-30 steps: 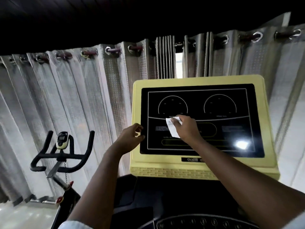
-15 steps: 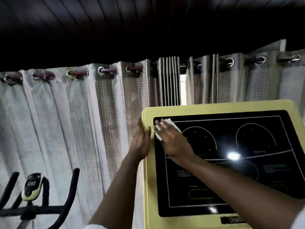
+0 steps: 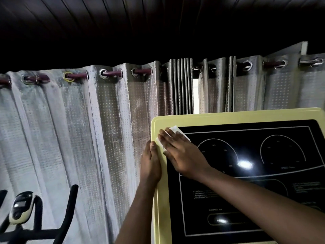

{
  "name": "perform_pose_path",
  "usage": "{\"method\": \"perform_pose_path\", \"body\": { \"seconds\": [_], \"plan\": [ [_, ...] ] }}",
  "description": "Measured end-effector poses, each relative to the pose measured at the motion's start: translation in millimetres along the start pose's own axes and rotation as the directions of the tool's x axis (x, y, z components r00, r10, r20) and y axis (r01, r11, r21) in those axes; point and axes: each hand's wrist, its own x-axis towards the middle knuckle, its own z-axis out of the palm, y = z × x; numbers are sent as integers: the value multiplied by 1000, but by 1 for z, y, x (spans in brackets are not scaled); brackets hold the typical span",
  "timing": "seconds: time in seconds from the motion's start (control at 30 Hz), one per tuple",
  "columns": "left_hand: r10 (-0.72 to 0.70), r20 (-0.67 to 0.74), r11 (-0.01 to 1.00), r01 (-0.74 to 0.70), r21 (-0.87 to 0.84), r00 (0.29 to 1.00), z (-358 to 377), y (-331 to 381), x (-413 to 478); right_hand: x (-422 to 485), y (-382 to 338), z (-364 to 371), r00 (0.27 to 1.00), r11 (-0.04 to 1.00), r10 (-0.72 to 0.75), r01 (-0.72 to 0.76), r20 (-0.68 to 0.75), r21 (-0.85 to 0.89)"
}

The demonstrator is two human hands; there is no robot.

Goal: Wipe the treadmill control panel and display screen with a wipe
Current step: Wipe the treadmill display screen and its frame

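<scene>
The treadmill's yellow control panel [image 3: 228, 115] fills the lower right, framing a black display screen [image 3: 263, 199] with two dial outlines. My right hand [image 3: 181, 154] lies flat with straight fingers at the screen's top left corner, pressing a white wipe [image 3: 175, 129] against it. The wipe pokes out above and to the left of the fingers. My left hand [image 3: 150, 162] grips the panel's left edge, thumb on the yellow front, the fingers hidden behind.
Grey eyelet curtains [image 3: 79, 129] hang on a rod right behind the panel, with a bright gap at the middle. An exercise bike's black handlebars and small console [image 3: 21, 208] stand at the lower left. A dark ceiling spans the top.
My right hand has carried the wipe from the screen's middle up to its top left corner. My left hand has slid up the panel's left edge. The view has tilted up and left.
</scene>
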Motion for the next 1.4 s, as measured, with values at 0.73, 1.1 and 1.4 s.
{"method": "perform_pose_path", "body": {
  "seconds": [0.73, 1.1, 1.4],
  "plan": [
    [-14, -60, 997, 19, 80, 998, 3, 17, -8, -22, 33, -12, 990, 992, 116, -110, -86, 68],
    [-54, -222, 937, 126, 325, 974, 14, 24, -20, -34, 47, -19, 988, 986, 147, -143, -42, 81],
    [-28, -281, 918, 136, 373, 959, 19, 20, -22, -56, 91, -35, 983, 985, 173, -171, -60, 30]
  ]
}}
